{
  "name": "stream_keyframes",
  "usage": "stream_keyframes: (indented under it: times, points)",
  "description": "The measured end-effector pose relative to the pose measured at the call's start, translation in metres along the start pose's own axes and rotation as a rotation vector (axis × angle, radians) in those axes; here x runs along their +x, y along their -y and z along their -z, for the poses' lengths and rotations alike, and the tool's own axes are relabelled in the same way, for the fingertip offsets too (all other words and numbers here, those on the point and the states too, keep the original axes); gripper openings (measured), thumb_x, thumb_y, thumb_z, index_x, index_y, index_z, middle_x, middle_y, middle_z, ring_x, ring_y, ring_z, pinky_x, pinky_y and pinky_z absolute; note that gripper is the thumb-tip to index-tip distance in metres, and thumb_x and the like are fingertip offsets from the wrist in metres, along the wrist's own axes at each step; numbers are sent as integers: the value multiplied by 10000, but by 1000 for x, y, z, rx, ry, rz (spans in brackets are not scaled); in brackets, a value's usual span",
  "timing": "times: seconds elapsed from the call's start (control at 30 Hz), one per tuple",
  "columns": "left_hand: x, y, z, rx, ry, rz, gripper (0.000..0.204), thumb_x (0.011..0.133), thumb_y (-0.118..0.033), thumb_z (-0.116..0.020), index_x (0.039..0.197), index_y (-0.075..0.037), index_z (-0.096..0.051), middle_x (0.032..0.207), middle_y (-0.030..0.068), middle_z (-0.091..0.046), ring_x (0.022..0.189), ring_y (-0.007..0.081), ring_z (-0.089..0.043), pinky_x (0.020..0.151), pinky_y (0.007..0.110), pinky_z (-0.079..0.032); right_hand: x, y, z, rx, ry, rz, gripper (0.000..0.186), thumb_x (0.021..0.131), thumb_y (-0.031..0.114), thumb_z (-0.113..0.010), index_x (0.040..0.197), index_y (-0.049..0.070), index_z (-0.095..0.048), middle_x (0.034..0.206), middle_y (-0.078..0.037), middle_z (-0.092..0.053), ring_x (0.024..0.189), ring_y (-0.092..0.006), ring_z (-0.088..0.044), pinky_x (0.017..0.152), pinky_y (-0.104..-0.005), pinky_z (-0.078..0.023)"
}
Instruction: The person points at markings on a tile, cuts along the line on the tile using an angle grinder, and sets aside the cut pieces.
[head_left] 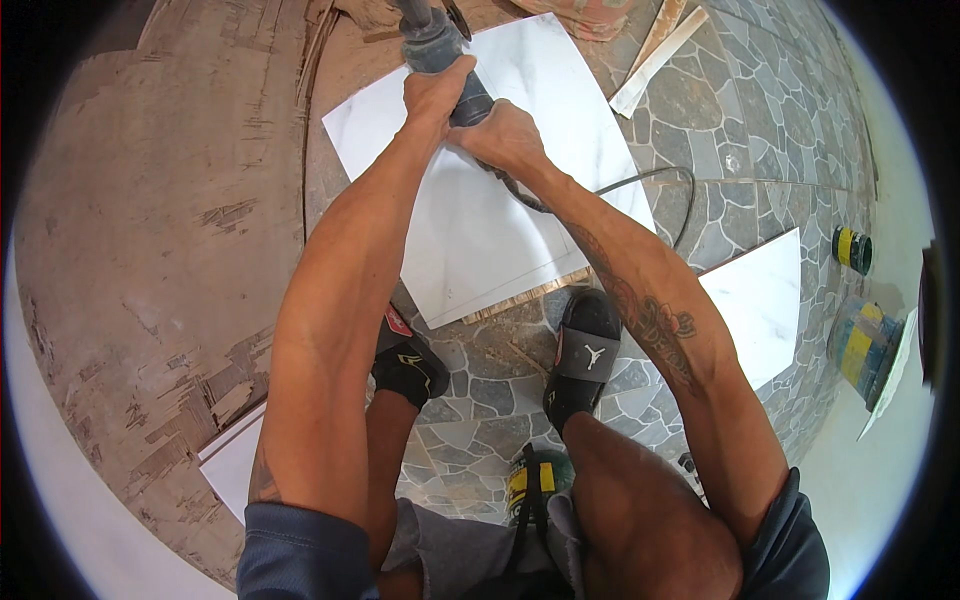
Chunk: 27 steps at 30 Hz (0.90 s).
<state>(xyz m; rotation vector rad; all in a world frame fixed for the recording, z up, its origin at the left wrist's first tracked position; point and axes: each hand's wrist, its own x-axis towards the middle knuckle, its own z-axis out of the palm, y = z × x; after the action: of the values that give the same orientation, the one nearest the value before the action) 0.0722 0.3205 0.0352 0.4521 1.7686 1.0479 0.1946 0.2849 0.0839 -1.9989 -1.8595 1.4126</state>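
Note:
Both my hands grip a dark, dusty angle grinder [436, 52] at the far side of a white marbled tile [480, 230]. My left hand [434, 97] wraps the body nearer the tool's head. My right hand [503, 138] closes round its rear end. A dark power cable [640, 177] trails from the tool across the tile and loops to the right. The grinder's head is cut off by the top edge, so any disc is largely hidden. A thin line runs along the tile's near part, and a wooden piece [525, 295] shows under its near edge.
Another white tile [765, 300] lies at the right on the stone-patterned floor [480, 385]. Wood strips [660, 62] rest at the far right. Buckets [865, 345] stand by the right wall. A worn brown board [180, 220] spans the left. My sandalled feet [587, 345] flank the tile's near edge.

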Motion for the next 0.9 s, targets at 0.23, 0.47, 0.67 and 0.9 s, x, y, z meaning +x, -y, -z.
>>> stream_keyframes:
  times: [0.23,0.47,0.67,0.9]
  points:
    - [-1,0,0,6,3,-15,462,683,-301,-823,964,51,-719,981,134,-721,864,209,-687,776,348,-553,-1,-1,0,16,4,0,491,638,396,-769,867,-35,-716,797,-151,-722,756,-268,-731,691,-360,-576]
    - [-3,-2,-1,3,11,-4,465,692,-300,-816,980,51,-717,991,138,-720,874,210,-687,784,346,-554,-1,0,3,14,18,2,464,644,392,-761,847,-23,-717,780,-147,-719,750,-263,-730,690,-358,-574]
    - [0,1,1,11,13,-12,470,696,-303,-814,986,54,-715,993,139,-719,878,212,-687,783,346,-553,1,-1,0,15,21,-5,486,639,396,-761,860,-35,-720,794,-157,-722,764,-275,-731,699,-365,-574]
    - [-3,0,0,33,4,-22,450,758,-274,-818,988,90,-688,943,126,-703,791,203,-674,707,358,-575,0,-2,-1,23,21,-8,512,640,414,-761,872,-41,-720,830,-170,-728,798,-288,-733,714,-375,-576]
